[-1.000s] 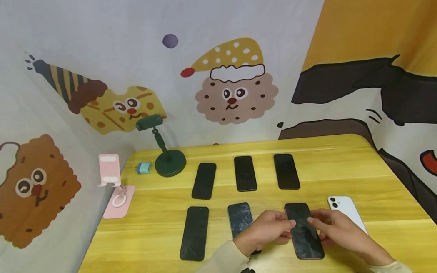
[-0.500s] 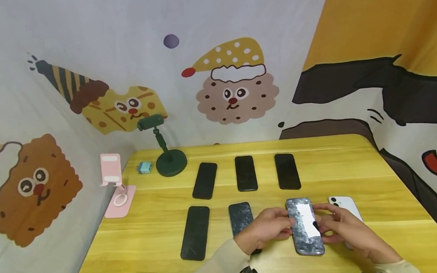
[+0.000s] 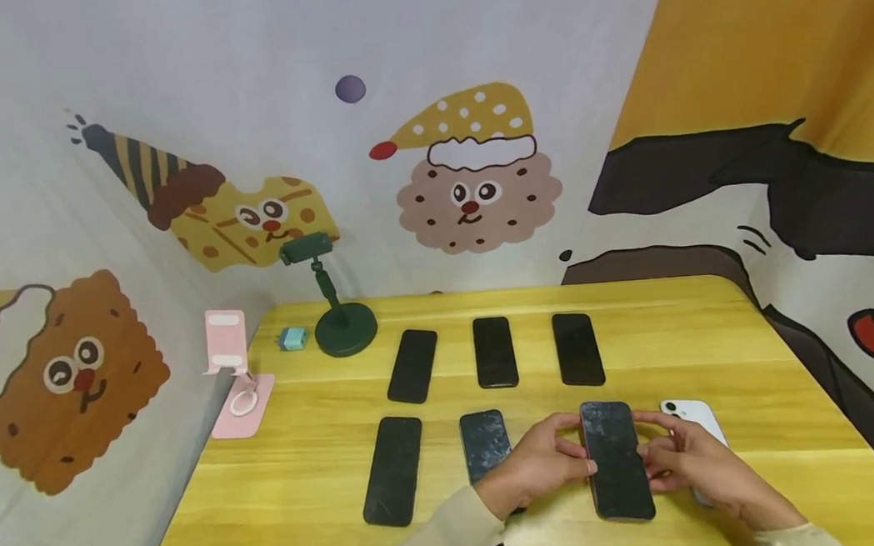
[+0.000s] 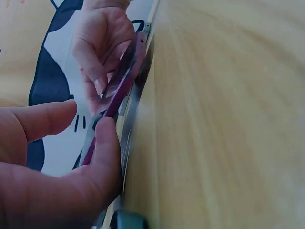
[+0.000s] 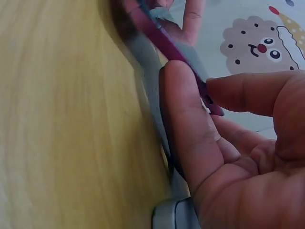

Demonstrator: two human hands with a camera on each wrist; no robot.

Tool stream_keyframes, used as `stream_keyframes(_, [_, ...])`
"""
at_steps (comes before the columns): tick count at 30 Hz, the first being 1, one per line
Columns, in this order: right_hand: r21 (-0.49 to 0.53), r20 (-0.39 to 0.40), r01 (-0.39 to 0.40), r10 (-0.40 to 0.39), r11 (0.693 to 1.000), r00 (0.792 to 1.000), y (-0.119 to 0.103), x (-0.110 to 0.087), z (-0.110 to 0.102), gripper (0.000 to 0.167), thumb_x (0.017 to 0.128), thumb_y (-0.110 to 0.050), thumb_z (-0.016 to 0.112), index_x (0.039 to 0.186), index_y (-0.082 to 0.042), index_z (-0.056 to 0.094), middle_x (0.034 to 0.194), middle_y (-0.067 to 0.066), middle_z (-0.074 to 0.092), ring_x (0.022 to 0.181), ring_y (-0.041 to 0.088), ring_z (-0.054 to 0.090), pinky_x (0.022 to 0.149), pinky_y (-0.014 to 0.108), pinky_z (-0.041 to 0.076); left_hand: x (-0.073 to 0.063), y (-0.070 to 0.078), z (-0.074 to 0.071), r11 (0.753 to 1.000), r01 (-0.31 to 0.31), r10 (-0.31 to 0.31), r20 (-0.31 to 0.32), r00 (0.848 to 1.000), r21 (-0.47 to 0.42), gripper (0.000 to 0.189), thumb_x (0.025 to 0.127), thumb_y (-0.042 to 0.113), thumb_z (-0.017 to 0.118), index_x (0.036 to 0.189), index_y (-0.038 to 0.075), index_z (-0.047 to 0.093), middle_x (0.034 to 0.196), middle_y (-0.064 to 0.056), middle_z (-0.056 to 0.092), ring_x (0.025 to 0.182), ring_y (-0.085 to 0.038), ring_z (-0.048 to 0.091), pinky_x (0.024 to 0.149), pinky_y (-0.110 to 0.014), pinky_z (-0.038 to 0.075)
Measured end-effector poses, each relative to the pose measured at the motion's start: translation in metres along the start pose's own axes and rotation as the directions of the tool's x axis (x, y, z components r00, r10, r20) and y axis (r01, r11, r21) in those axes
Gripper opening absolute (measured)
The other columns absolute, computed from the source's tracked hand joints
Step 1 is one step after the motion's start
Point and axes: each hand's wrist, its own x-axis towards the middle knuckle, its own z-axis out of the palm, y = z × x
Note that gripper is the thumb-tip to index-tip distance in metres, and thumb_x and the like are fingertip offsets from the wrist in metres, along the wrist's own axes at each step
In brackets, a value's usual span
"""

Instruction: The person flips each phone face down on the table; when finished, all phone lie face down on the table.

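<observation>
Between my two hands a smartphone is held face up over the table, its smudged screen dark. Its side edge shows purple-red in the left wrist view. My left hand holds the left long edge, with the index finger under it and the thumb at the screen side. On the opposite edge, my right hand pinches the phone between thumb and fingers. A white smartphone lies back up, partly hidden behind the right hand. Another dark smartphone lies partly under the left forearm in the head view.
At the left front lies a black smartphone. Behind are three more in a row: a left one, a middle one and a right one. A green stand, blue charger and pink phone stand sit back left.
The held phone has tilted, and a bright white patch on its screen has come and gone. It sits slightly farther right. The right hand's grip has shifted outward from the screen to the edge.
</observation>
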Motion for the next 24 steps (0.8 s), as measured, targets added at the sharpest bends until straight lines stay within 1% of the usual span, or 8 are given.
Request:
stream_keyframes(3, [0.012,-0.001,0.009,-0.009,1.000,1.000,0.001,-0.002,0.000,0.078,0.105,-0.014,0.066,0.164,0.008,0.019,0.098,0.015,0.075,0.087,0.024,0.076,0.074,0.041,0.067,0.002,-0.002,0.001,0.998,-0.001,0.001,0.000,1.000,-0.061,0.068,0.088,-0.011,0.079,0.144,0.023,0.061,0.098,-0.010,0.066,0.080,-0.020,0.068,0.074,-0.041,0.064])
stream_keyframes(8, [0.011,-0.011,0.048,-0.048,0.999,0.999,-0.002,-0.005,0.000,0.077,0.107,-0.018,0.064,0.164,0.009,0.019,0.098,0.016,0.075,0.085,0.023,0.076,0.074,0.040,0.067,0.004,-0.003,0.002,0.989,-0.010,0.012,0.013,1.000,-0.150,0.080,0.087,-0.016,0.076,0.144,0.036,0.059,0.096,-0.010,0.065,0.075,-0.021,0.068,0.068,-0.044,0.066])
stream_keyframes(12, [0.013,-0.005,0.073,-0.073,0.997,0.997,-0.005,-0.006,0.001,0.075,0.108,-0.019,0.063,0.163,0.010,0.021,0.098,0.012,0.075,0.084,0.022,0.076,0.075,0.039,0.067,0.005,-0.003,0.003,0.981,-0.037,0.038,0.004,0.999,-0.188,0.084,0.087,-0.019,0.074,0.144,0.041,0.058,0.099,-0.012,0.064,0.076,-0.022,0.069,0.069,-0.046,0.067])
stream_keyframes(16, [0.027,0.025,0.108,-0.109,0.994,0.994,-0.007,-0.006,0.001,0.061,0.110,-0.016,0.057,0.154,0.016,0.030,0.102,0.010,0.074,0.086,0.020,0.075,0.076,0.039,0.067,0.006,-0.004,0.004,0.978,-0.047,0.047,-0.004,0.999,-0.205,0.084,0.087,-0.019,0.074,0.144,0.041,0.059,0.100,-0.012,0.064,0.075,-0.022,0.070,0.069,-0.047,0.067])
stream_keyframes(19, [0.033,0.029,0.113,-0.114,0.993,0.993,-0.009,-0.006,0.001,0.049,0.112,-0.018,0.054,0.144,0.018,0.042,0.102,0.008,0.073,0.086,0.019,0.074,0.075,0.038,0.067,0.008,-0.004,0.005,0.978,-0.049,0.050,-0.003,0.999,-0.202,0.084,0.087,-0.019,0.073,0.146,0.038,0.058,0.102,-0.011,0.064,0.077,-0.022,0.070,0.068,-0.045,0.067])
stream_keyframes(22, [0.045,0.017,0.097,-0.098,0.994,0.995,-0.013,-0.007,0.002,0.039,0.113,-0.024,0.052,0.134,0.009,0.053,0.098,0.007,0.072,0.083,0.019,0.074,0.073,0.039,0.067,0.008,-0.002,0.007,0.983,-0.057,0.057,-0.007,0.998,-0.173,0.083,0.088,-0.018,0.073,0.150,0.034,0.055,0.104,-0.010,0.064,0.079,-0.021,0.070,0.068,-0.042,0.067])
stream_keyframes(24, [0.060,0.026,0.104,-0.106,0.993,0.994,-0.015,-0.009,0.003,0.032,0.114,-0.027,0.051,0.127,0.002,0.058,0.095,0.005,0.072,0.080,0.019,0.074,0.073,0.041,0.067,0.009,-0.002,0.010,0.987,-0.064,0.062,-0.020,0.998,-0.150,0.080,0.088,-0.018,0.074,0.149,0.029,0.056,0.104,-0.010,0.064,0.079,-0.022,0.071,0.069,-0.042,0.067])
